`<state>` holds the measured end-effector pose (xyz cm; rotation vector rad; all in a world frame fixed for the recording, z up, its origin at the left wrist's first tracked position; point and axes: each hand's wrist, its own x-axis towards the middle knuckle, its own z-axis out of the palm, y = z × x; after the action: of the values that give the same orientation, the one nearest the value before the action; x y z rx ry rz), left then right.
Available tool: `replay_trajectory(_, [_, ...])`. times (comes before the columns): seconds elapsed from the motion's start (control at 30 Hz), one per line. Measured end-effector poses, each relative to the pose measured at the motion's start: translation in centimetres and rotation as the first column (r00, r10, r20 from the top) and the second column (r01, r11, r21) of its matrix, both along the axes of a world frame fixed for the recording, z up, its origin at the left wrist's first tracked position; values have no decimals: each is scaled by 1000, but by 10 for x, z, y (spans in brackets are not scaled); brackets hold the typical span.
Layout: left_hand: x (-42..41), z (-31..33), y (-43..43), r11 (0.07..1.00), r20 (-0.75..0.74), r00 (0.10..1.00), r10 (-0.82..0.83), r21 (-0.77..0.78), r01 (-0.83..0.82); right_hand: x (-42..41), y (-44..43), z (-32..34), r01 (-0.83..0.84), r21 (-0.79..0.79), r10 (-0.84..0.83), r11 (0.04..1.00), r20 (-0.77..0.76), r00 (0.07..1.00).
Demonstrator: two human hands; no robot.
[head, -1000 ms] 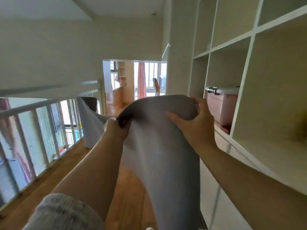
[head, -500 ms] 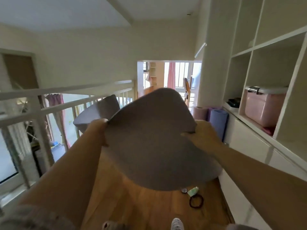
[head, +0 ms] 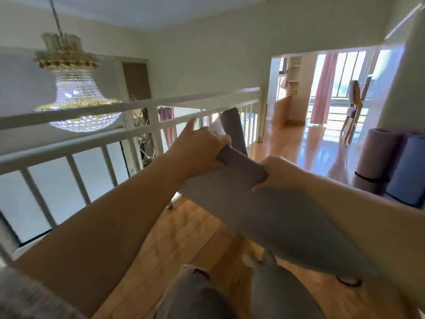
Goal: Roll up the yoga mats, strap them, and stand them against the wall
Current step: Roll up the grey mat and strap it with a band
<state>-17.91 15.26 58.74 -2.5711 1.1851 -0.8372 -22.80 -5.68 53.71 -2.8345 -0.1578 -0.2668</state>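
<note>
A grey yoga mat hangs bunched in front of me above the wooden floor, one end curling up past the railing. My left hand grips the mat's upper part, index finger stretched out. My right hand grips the mat just to the right of it. Two rolled mats stand at the right: a mauve one with a dark strap around it and a blue one beside it. A black strap loop lies on the floor at lower right.
A white railing runs across the left, with a drop and a crystal chandelier beyond it. The wooden floor stretches ahead to a bright room with a pink curtain. My grey-trousered legs show below.
The mat, spread wide between my hands before, is now gathered into a narrow bunch. My hands have come close together, and my view has turned left toward the railing.
</note>
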Motion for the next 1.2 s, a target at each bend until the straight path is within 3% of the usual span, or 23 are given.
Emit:
replay_trajectory(0.07, [1, -11, 4, 989, -58, 995, -78, -131, 70, -1, -5, -18, 0, 128, -5, 992, 38, 999])
replay_trajectory(0.17, [7, -24, 17, 942, -178, 979, -103, -334, 38, -11, -26, -53, 36, 230, -40, 973, 11, 999])
replay_trajectory(0.3, [14, -32, 37, 917, -306, 952, -25, -386, -100, -26, -58, -92, 321, 10, -310, 947, -232, 922])
replay_trajectory(0.37, [16, -32, 43, 926, -345, 915, 207, -231, -297, -29, -53, -92, 364, -35, -362, 931, -237, 902])
replay_trajectory(0.47, [11, -34, 42, 770, -335, 694, 637, 241, -591, -37, -36, -62, 333, -101, -342, 937, -88, 936])
replay_trajectory(0.53, [2, -42, 23, 764, -343, 685, 643, 351, -541, -46, -29, -34, 278, -152, -284, 948, -15, 959])
replay_trajectory(0.6, [-14, -48, -9, 881, -504, 725, 469, 318, -349, -53, -29, -10, 285, -250, -293, 925, 4, 956])
replay_trajectory(0.63, [-24, -51, -24, 928, -619, 692, 372, 261, -266, -57, -30, -1, 301, -312, -324, 901, -23, 946])
replay_trajectory(0.7, [-40, -58, -49, 975, -725, 652, 221, 148, -167, -63, -36, 9, 306, -378, -390, 873, -167, 906])
replay_trajectory(0.77, [-47, -67, -62, 986, -681, 712, 169, 113, -126, -70, -39, 18, 288, -330, -398, 899, -340, 852])
replay_trajectory(0.8, [-48, -71, -65, 987, -685, 711, 159, 119, -107, -75, -39, 23, 276, -313, -391, 909, -407, 825])
replay_trajectory(0.93, [-47, -61, -60, 982, -833, 530, 157, 187, 4, -83, -30, 39, 239, -274, -355, 932, -552, 754])
replay_trajectory(1.1, [-47, -46, -47, 939, -778, 555, 295, 344, -17, -88, -18, 32, 145, -148, -205, 978, -596, 776])
replay_trajectory(1.2, [-50, -57, -41, 892, -755, 518, 402, 450, -37, -92, -14, 17, 55, -171, -141, 984, -550, 823])
